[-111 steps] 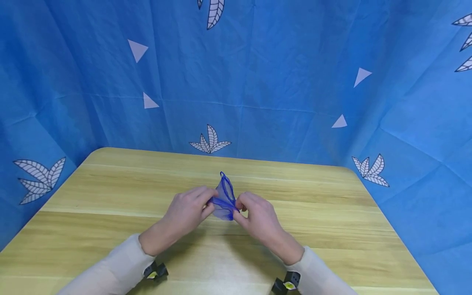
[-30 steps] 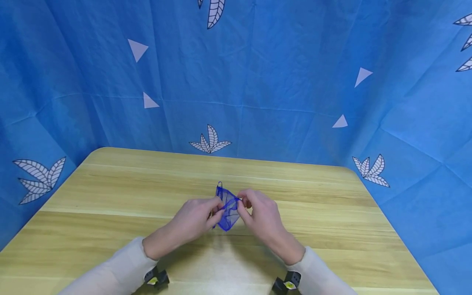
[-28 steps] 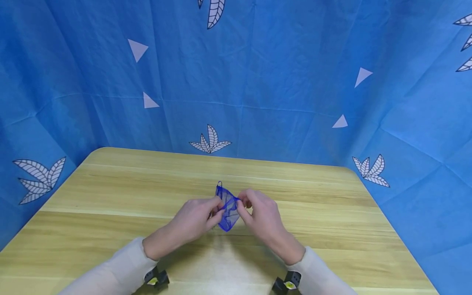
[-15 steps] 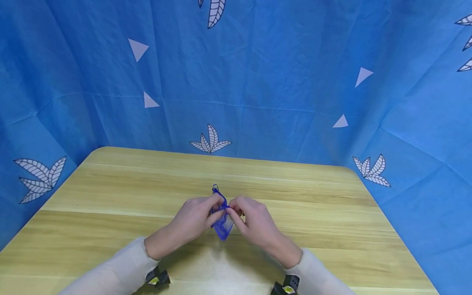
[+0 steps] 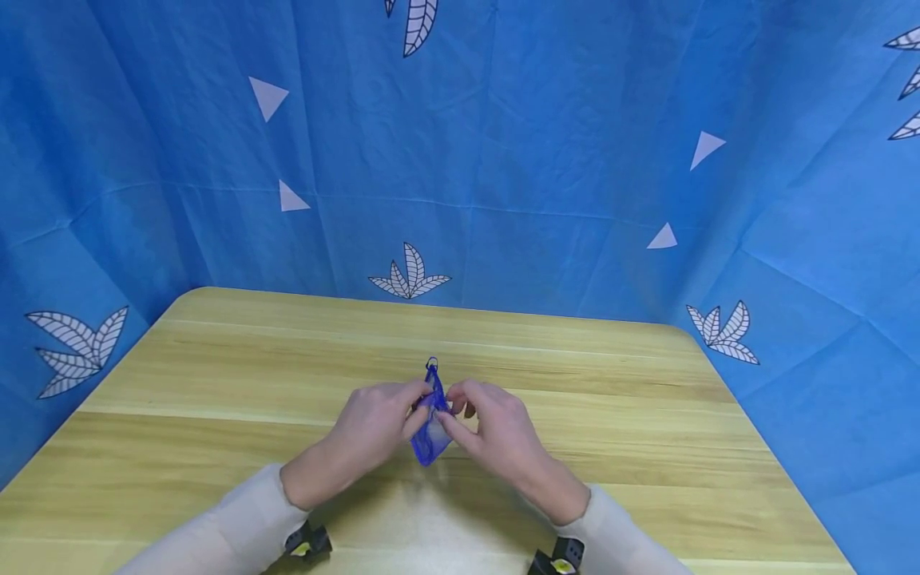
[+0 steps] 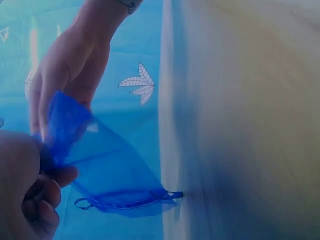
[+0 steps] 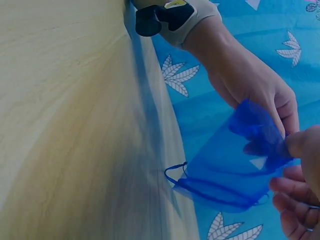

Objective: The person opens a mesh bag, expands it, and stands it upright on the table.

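A sheer blue drawstring pouch [image 5: 431, 451] hangs between both hands over the middle of the table. My left hand [image 5: 370, 419] pinches its left side between thumb and fingers. At its right side, my right hand [image 5: 499, 427] pinches the edge with thumb and index finger. One small cord loop [image 5: 432, 363] sticks out at the far end. In the left wrist view the pouch [image 6: 117, 167] hangs with its gathered drawstring edge lowest. The right wrist view shows the sheer fabric [image 7: 225, 165] bunched near the fingers. No contents show through.
The light wood-grain table [image 5: 611, 415] spreads beneath both hands. A blue curtain [image 5: 546, 152] with white leaf and triangle prints stands behind it and along its sides. Dark wrist cameras [image 5: 307, 543] sit under the cream sleeves [image 5: 237, 519].
The hands have drawn closer together, and the pouch, earlier spread wider, is now narrower and bunched. Its near corner hangs lower. In the last half second its cord end swung slightly right.
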`<state>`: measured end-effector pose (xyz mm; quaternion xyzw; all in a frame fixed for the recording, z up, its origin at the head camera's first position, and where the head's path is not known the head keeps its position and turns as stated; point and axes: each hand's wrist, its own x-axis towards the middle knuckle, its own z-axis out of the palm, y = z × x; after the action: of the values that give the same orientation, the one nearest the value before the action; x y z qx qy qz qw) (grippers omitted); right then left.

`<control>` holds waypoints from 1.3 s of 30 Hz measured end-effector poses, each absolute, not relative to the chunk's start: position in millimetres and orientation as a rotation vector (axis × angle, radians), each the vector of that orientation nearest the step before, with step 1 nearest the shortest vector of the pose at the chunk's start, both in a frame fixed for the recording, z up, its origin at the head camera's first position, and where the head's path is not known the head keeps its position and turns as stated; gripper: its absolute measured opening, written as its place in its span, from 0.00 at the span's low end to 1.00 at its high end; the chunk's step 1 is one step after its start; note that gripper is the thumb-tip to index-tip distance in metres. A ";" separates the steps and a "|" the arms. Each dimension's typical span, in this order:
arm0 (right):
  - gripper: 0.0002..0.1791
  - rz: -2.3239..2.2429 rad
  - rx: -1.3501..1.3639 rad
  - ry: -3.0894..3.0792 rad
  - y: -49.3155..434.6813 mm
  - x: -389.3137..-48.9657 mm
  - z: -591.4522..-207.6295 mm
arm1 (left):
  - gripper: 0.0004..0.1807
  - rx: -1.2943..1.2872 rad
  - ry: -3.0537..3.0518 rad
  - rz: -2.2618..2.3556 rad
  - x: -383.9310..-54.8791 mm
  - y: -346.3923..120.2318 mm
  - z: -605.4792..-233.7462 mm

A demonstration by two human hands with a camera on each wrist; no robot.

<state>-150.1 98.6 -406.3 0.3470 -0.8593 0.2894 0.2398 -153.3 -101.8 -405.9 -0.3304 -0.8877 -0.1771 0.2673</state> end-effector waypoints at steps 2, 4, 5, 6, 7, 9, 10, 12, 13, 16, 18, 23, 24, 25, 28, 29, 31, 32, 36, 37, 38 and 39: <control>0.08 0.771 0.931 -2.383 98.2 -149.6 -406.3 | 0.07 -0.935 -2.379 -0.495 -152.3 -100.9 -407.1; 0.07 0.739 0.909 -2.407 97.8 -149.3 -406.6 | 0.07 -0.968 -2.358 -0.499 -151.7 -99.9 -408.4; 0.07 0.719 0.894 -2.415 97.8 -149.2 -406.9 | 0.06 -0.978 -2.352 -0.496 -151.1 -99.5 -408.9; 0.08 0.700 0.876 -2.419 97.9 -149.2 -407.3 | 0.06 -0.987 -2.347 -0.491 -150.6 -99.0 -409.4; 0.09 0.682 0.859 -2.420 98.0 -149.1 -407.4 | 0.07 -0.995 -2.344 -0.483 -150.2 -98.6 -409.7; 0.11 0.655 0.824 -2.422 98.4 -149.1 -408.0 | 0.07 -1.009 -2.345 -0.470 -149.3 -97.7 -410.2; 0.12 0.646 0.809 -2.422 98.6 -149.0 -408.1 | 0.07 -1.018 -2.348 -0.465 -148.9 -97.3 -410.3; 0.13 0.632 0.787 -2.418 98.8 -149.0 -408.3 | 0.08 -1.029 -2.352 -0.456 -147.9 -96.5 -410.1; 0.14 0.629 0.782 -2.417 98.9 -149.0 -408.2 | 0.08 -1.029 -2.356 -0.454 -147.5 -96.3 -410.0; 0.13 0.627 0.785 -2.410 99.0 -148.9 -408.3 | 0.08 -1.007 -2.369 -0.470 -146.7 -96.1 -408.9; 0.13 0.633 0.792 -2.410 99.0 -149.0 -408.5 | 0.08 -0.975 -2.381 -0.480 -146.5 -96.6 -408.1; 0.11 0.650 0.812 -2.404 98.9 -149.6 -409.6 | 0.10 -0.936 -2.384 -0.488 -146.3 -97.7 -407.2; 0.12 0.645 0.815 -2.398 98.9 -149.8 -409.9 | 0.10 -0.937 -2.378 -0.490 -146.3 -97.8 -407.3; 0.13 0.641 0.820 -2.386 98.9 -149.9 -410.1 | 0.10 -0.938 -2.370 -0.487 -146.3 -97.9 -407.5; 0.13 0.607 0.835 -2.342 98.7 -150.1 -410.8 | 0.12 -0.939 -2.333 -0.483 -146.5 -98.0 -408.1; 0.13 0.590 0.839 -2.327 98.6 -150.1 -410.9 | 0.12 -0.944 -2.313 -0.479 -146.7 -98.1 -408.4; 0.13 0.561 0.845 -2.301 98.4 -150.1 -411.5 | 0.13 -0.963 -2.259 -0.462 -147.0 -98.5 -408.7; 0.13 0.555 0.847 -2.292 98.3 -150.3 -411.7 | 0.14 -0.977 -2.230 -0.449 -147.2 -98.8 -408.7; 0.12 0.550 0.842 -2.269 98.0 -150.7 -412.5 | 0.13 -1.032 -2.137 -0.392 -148.0 -99.3 -408.5; 0.11 0.550 0.844 -2.265 97.9 -150.8 -412.6 | 0.13 -1.036 -2.126 -0.381 -148.1 -99.5 -408.4; 0.11 0.545 0.850 -2.261 97.9 -150.9 -412.6 | 0.12 -1.035 -2.122 -0.370 -148.2 -99.7 -408.3; 0.10 0.542 0.860 -2.257 97.9 -150.8 -412.4 | 0.11 -1.029 -2.118 -0.361 -148.4 -99.8 -408.1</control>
<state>-150.8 97.9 -412.4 0.3282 -0.8617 0.2068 0.3271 -148.4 -99.8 -408.1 -0.4013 -0.8258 -0.1408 0.3705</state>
